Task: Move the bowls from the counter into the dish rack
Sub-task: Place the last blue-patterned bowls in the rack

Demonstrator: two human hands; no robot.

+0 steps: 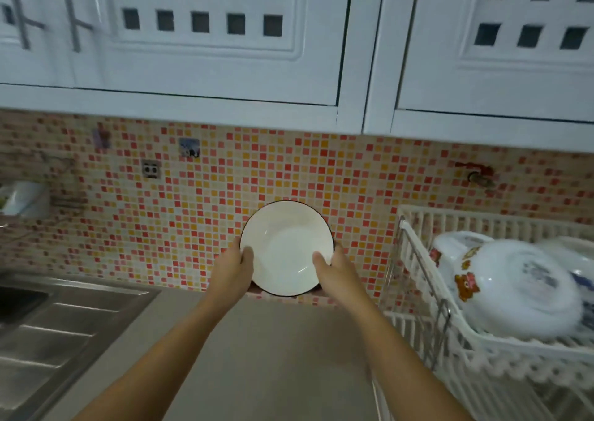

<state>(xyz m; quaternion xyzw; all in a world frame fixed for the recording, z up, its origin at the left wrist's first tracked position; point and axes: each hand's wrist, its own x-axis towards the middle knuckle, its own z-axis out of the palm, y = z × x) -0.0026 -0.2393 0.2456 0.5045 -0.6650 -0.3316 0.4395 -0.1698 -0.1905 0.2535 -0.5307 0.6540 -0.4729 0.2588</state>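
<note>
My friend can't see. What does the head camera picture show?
Two hands, left hand and right hand, hold a white bowl up above the counter. A white dish rack with dishes stands to the right.

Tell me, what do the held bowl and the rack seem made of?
Bowl: likely glazed ceramic, perhaps melamine; glossy white inside with highlights and a thin dark rim. Rack: apparently white moulded plastic slats, with a shiny metal wire frame at its left end.
</note>
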